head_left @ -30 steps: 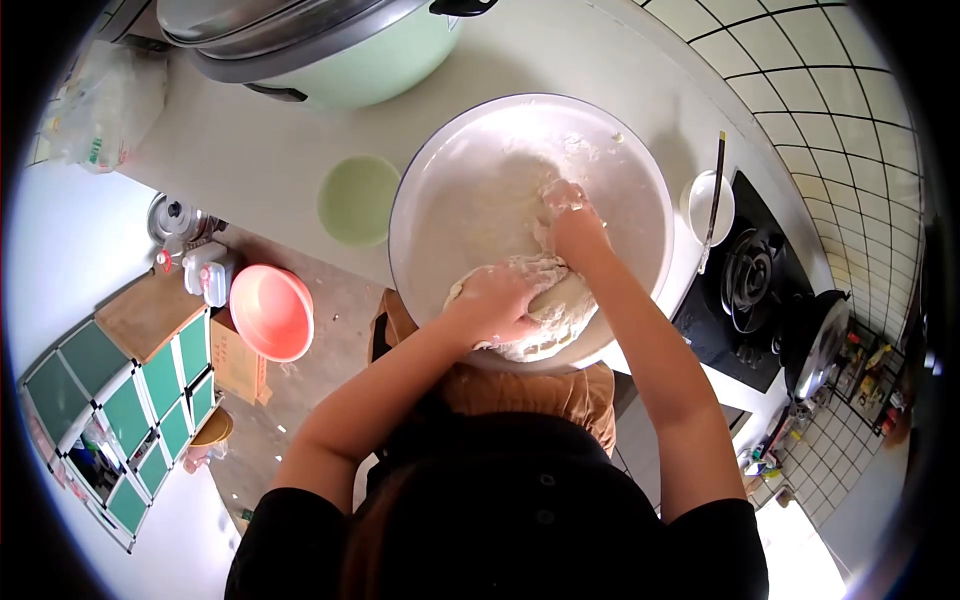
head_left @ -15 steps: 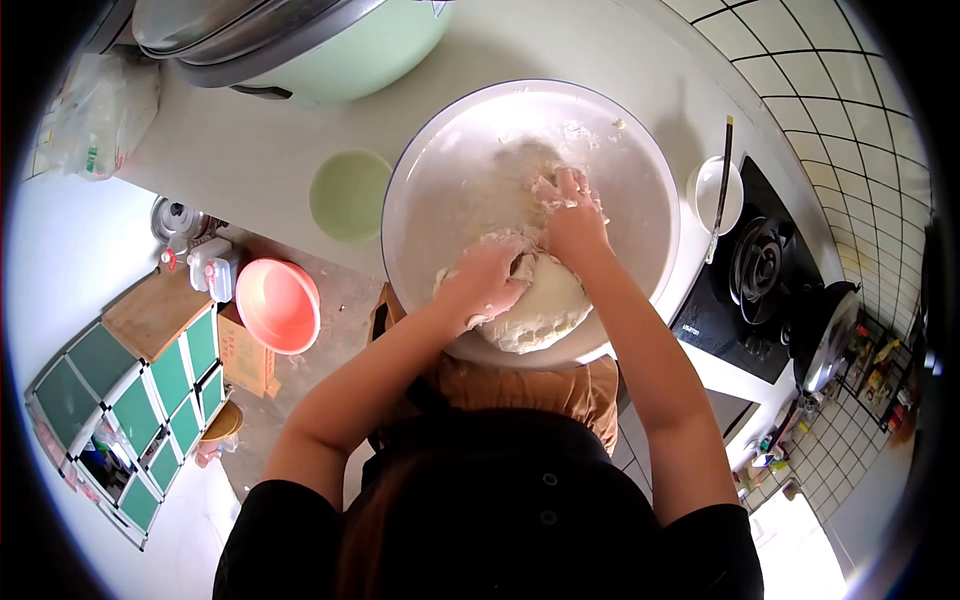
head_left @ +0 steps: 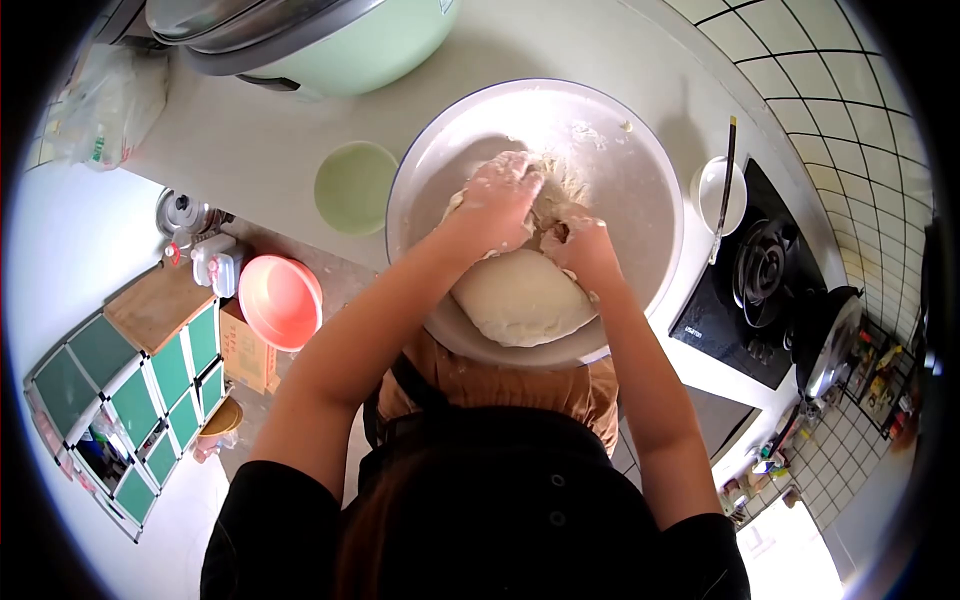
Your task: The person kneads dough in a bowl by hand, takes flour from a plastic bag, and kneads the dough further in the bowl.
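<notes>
A wide white basin with a thin blue rim holds a large, smooth, pale lump of dough near its front side. Just beyond that lump, my left hand curls its fingers over loose, shaggy dough. Opposite it, my right hand is closed, with its fingers bent inward against the same rough dough. Sticky bits and flour coat both hands. The undersides of the fingers are partly hidden.
Left of the basin stands a pale green bowl. A large green cooker is at the back left. On the right are a white bowl with a long stick across it and a black gas stove. A pink tub sits lower left.
My left hand has moved from the large lump up and away from me. My right hand has drawn back towards the lump, now uncovered. The view has shifted slightly.
</notes>
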`<state>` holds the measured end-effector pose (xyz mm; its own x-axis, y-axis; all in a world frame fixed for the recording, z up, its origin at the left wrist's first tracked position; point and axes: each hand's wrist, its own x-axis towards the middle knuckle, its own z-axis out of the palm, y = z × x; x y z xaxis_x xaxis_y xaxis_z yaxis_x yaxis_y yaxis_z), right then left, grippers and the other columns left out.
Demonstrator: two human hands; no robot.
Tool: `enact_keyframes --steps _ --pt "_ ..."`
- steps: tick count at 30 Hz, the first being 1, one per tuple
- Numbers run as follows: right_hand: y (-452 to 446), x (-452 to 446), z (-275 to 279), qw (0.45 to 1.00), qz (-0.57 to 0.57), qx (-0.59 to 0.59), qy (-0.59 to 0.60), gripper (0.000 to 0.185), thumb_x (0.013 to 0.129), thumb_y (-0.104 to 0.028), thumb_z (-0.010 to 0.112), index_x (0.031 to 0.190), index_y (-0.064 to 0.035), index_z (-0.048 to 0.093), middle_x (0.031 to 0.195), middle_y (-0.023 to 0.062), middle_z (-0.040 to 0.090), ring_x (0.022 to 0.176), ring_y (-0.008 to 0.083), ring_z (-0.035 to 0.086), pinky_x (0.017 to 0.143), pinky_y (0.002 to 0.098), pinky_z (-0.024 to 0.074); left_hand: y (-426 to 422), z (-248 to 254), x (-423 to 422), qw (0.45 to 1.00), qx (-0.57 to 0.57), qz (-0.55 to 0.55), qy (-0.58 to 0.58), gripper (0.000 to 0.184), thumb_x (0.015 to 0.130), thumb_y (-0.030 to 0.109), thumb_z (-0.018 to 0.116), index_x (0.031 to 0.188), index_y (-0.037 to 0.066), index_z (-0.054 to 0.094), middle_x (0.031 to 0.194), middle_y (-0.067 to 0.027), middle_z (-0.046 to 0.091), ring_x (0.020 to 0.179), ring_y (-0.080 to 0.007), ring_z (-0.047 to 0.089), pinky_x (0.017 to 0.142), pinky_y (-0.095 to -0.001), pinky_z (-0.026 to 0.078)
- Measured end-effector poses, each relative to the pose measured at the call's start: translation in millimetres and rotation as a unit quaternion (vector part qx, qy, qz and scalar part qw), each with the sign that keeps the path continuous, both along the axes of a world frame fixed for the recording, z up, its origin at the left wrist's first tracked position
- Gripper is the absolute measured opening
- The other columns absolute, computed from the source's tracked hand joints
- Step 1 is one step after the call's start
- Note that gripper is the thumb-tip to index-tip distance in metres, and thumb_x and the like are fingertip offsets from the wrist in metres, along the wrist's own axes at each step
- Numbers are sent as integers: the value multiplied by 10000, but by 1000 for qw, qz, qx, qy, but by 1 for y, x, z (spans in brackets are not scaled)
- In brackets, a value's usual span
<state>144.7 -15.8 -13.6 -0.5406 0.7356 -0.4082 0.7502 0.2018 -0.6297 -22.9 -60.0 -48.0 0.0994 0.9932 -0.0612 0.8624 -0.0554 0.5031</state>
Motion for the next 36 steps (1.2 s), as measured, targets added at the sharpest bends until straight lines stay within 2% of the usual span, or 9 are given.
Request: enact_keyframes --steps 5,9,15,19,23,26,31,33,36 --pt "-6 16 -1 903 -323 -167 228 106 847 -23 566 948 -9 596 847 41 605 752 135 582 687 281 493 12 -18 18 994 5 -107 -2 674 664 197 712 1292 92 491 1397 -108 375 1323 -317 317 1075 -461 279" --pt "-2 28 -23 822 -386 -175 380 108 860 -4 523 959 4 568 891 67 595 788 140 565 748 273 478 19 -21 27 989 -28 -145 -5 538 718 147 671 1237 106 535 1365 -81 422 1271 -314 393 996 -452 386" --pt "-6 26 -13 818 -439 -116 354 150 870 -32 525 1004 18 569 911 57 595 801 138 563 750 272 470 24 -24 56 982 -162 -82 -42 253 882 132 459 1089 107 602 1183 -112 542 1108 -327 525 855 -450 481" --pt "-4 21 -4 894 -402 -13 196 279 830 -44 565 1104 9 565 1009 116 603 922 198 574 856 313 470 18 -24 63 967 -222 -73 100 254 883 115 452 1093 84 591 1132 -168 563 1070 -335 545 817 -452 496" --pt "-9 17 -23 976 -129 173 5 625 691 -156 726 1264 -71 492 1283 195 445 1211 357 386 990 470 389 -5 -15 39 988 -134 67 48 366 825 117 537 1186 53 526 1173 -204 536 1110 -358 520 866 -465 471" --pt "-4 6 -16 989 -58 131 -46 713 672 -185 757 1312 -92 455 1298 156 440 1245 334 344 1017 449 372 -15 4 31 987 -52 145 41 521 765 126 610 1258 37 467 1261 -211 473 1175 -369 469 917 -461 448" --pt "0 5 -28 951 158 204 -172 457 776 -152 643 1208 -53 532 1227 109 510 1181 312 429 922 417 464 -13 12 29 989 -75 112 57 627 726 106 635 1309 23 420 1365 -232 372 1245 -393 394 998 -469 384" --pt "-8 0 -26 982 53 125 -134 350 793 -146 616 1125 -41 577 1185 109 551 1125 296 495 888 405 488 -14 5 28 989 -104 101 9 635 723 92 630 1314 19 409 1375 -238 356 1242 -410 387 986 -475 389" --pt "-5 3 -28 975 106 148 -129 291 773 -101 622 1050 -21 587 1053 141 616 978 287 594 836 368 503 -14 -4 26 991 -102 81 -30 596 706 72 633 1268 -6 451 1285 -224 432 1197 -406 426 989 -446 389"
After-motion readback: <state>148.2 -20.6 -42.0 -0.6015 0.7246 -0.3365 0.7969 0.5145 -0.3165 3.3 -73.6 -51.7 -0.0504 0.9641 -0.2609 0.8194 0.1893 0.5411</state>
